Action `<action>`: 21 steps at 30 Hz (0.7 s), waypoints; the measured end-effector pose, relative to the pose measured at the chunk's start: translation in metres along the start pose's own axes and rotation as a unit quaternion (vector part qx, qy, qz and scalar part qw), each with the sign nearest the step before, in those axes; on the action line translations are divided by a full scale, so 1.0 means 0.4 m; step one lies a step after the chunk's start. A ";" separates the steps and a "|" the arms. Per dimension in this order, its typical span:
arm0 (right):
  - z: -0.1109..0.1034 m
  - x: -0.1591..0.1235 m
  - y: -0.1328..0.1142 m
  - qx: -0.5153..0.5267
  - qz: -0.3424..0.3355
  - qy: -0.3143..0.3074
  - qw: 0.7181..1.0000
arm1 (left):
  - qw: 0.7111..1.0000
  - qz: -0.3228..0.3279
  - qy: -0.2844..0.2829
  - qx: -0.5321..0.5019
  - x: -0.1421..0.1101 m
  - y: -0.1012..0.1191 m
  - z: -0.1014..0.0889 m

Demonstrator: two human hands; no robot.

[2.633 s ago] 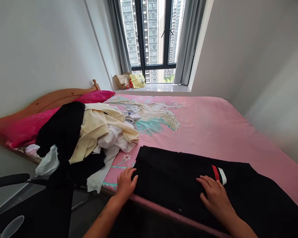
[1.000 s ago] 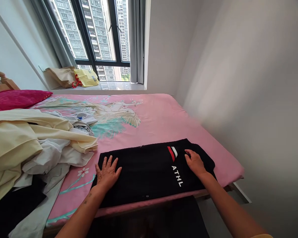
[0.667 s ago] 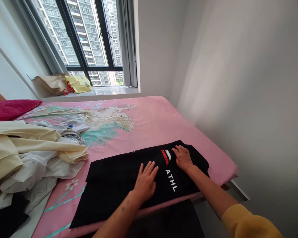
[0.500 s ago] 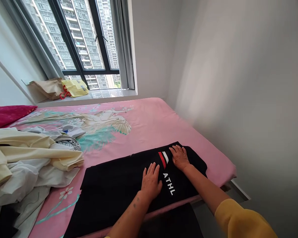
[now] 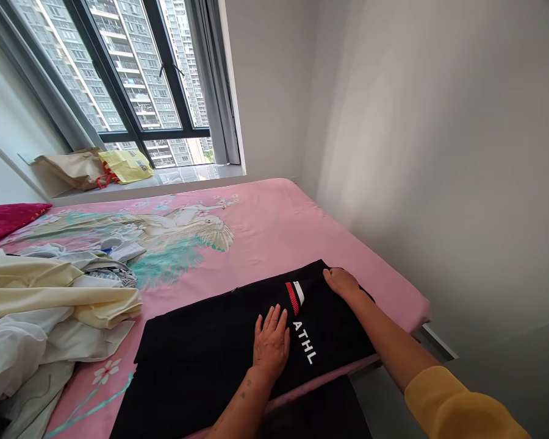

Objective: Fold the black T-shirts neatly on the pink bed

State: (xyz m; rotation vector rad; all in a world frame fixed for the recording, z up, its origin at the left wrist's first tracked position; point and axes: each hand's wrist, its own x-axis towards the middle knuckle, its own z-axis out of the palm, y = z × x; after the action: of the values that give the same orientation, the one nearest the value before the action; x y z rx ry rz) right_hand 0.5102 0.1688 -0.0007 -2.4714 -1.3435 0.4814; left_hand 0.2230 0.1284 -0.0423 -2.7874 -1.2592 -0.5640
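A black garment (image 5: 201, 341) with a red-and-white stripe and the white letters ATHL lies folded flat along the bed's near edge. My left hand (image 5: 272, 341) rests on it just left of the letters, palm down with the fingers stretched out. At the far right part of the garment, my right hand (image 5: 342, 282) has its fingers curled at the edge of the cloth. Its fingertips are partly hidden, but they appear closed on the fabric. Whether the garment is a top or trousers I cannot tell.
A heap of cream and white clothes (image 5: 41, 323) lies on the left of the pink bed sheet (image 5: 274, 225). Behind it is a dark red pillow (image 5: 9, 221). Paper bag (image 5: 73, 169) and yellow bag (image 5: 127, 166) sit on the windowsill. A wall (image 5: 416, 152) borders the right side.
My right hand has gone from lying flat to curling at the garment's right edge, where the cloth now reaches less far out. My left hand stays flat on the fabric. The view has shifted slightly right.
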 end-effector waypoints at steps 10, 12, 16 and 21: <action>0.019 0.007 -0.017 0.212 0.139 -0.172 0.952 | 1.000 -0.005 0.016 -0.017 -0.006 0.000 -0.001; 0.027 0.004 -0.023 0.288 0.131 -0.163 0.934 | 0.999 -0.011 0.026 -0.027 -0.006 0.002 -0.001; 0.039 0.008 -0.026 0.387 0.120 -0.135 0.904 | 0.998 -0.022 0.040 -0.039 -0.005 0.004 0.000; 0.043 0.046 -0.030 0.378 0.125 -0.090 0.913 | 0.999 -0.011 0.030 -0.025 -0.007 -0.003 0.000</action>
State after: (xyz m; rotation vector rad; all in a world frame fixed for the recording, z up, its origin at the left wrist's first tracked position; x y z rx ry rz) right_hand 0.5034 0.1924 -0.0144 -1.9581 -0.6794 1.0763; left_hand 0.2204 0.1272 -0.0434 -2.7769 -1.2830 -0.6848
